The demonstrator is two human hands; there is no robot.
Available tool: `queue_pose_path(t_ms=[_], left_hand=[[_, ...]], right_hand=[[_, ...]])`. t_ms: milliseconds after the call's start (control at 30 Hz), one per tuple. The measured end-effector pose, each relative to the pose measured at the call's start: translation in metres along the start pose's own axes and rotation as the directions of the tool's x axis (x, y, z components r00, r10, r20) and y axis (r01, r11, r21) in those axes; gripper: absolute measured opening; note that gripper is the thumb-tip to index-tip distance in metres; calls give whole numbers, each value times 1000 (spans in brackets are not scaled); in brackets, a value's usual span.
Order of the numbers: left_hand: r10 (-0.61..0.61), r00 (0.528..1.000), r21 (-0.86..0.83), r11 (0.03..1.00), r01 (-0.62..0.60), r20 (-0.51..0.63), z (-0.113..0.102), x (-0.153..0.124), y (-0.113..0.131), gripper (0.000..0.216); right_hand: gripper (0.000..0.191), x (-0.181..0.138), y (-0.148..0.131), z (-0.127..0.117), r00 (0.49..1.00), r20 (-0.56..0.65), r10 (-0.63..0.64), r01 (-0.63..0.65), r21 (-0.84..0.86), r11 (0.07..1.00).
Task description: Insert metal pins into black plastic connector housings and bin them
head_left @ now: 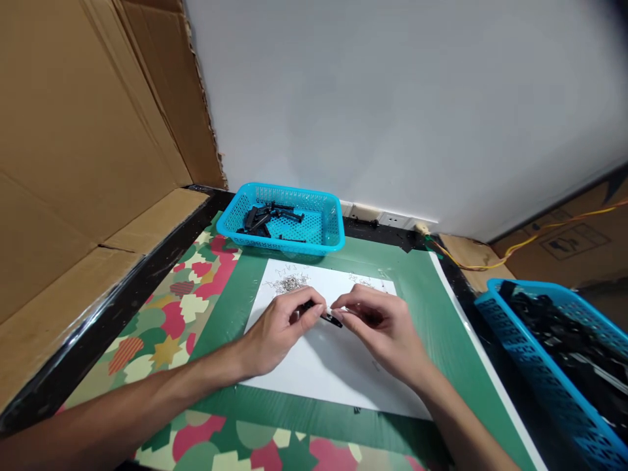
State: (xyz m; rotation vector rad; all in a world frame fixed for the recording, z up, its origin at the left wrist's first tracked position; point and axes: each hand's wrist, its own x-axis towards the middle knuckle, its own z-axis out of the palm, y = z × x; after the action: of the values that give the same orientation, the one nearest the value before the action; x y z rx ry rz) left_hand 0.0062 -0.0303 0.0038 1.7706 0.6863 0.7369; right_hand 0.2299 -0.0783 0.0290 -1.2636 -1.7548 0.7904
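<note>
Both hands meet over a white sheet [333,366]; the left hand [279,330] and right hand [385,327] pinch 1 small black part [330,318] between fingertips; a pile of tiny metal springs [290,283] lies just beyond; 2 blue baskets hold black parts, 1 [314,245] behind, 1 [530,373] at right.

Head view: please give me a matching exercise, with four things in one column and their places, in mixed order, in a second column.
Things:
1. nearly empty basket
2. heaped basket
3. metal pieces
4. black part

Places:
A. pinched between the left hand and the right hand
B. at the right edge of the view
C. on the white sheet, beyond the left hand
D. at the back, behind the sheet

Pairs: 1-D, 2-B, 3-C, 4-A
</note>
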Motion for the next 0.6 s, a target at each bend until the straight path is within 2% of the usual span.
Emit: queue_pose_path(t_ms=[200, 367, 600], left_hand=[[95, 993, 307, 949, -70, -66, 4, -4, -4, 18], [80, 996, 412, 909, -57, -40, 5, -7, -3, 19], [35, 999, 480, 877, -26, -8, 5, -6, -9, 33]], right_hand=[[16, 0, -1, 15, 988, -10, 156, -154, 90, 984], [16, 2, 2, 14, 981, -12, 195, -192, 147, 970], [23, 7, 22, -5, 959, -139, 248, -252, -12, 968]])
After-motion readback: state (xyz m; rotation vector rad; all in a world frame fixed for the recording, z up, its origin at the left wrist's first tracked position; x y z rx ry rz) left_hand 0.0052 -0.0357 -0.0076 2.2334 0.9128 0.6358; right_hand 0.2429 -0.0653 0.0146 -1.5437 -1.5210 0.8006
